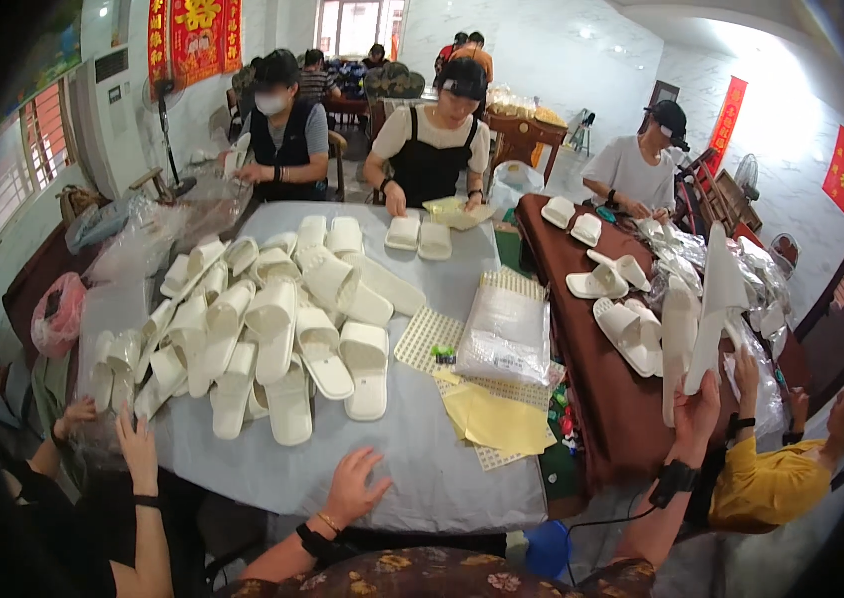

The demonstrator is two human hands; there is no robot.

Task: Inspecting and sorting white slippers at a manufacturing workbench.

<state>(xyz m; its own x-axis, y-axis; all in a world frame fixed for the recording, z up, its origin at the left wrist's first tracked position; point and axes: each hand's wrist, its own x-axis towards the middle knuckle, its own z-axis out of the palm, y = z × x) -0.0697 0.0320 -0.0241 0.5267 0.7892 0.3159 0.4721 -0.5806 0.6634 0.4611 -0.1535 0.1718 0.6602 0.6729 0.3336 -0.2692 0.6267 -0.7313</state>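
Observation:
My left hand (354,488) is at the near edge of the grey-covered table (422,478), fingers spread and nothing in them. On the right, my right hand (698,407) is raised with its fingers closed round the lower ends of a pair of white slippers (713,314), which stand upright in the grip. A large heap of white slippers (273,309) lies beyond my left hand. To the right of that heap are yellow sticker sheets (497,419) and a stack of clear plastic bags (505,334).
A co-worker across the table has hands by two slippers (418,237). Another co-worker's hand (138,448) is at the left near clear plastic. A brown-covered table (566,289) on the right bears slippers and bagged ones. A person in yellow (776,478) sits close to my right arm.

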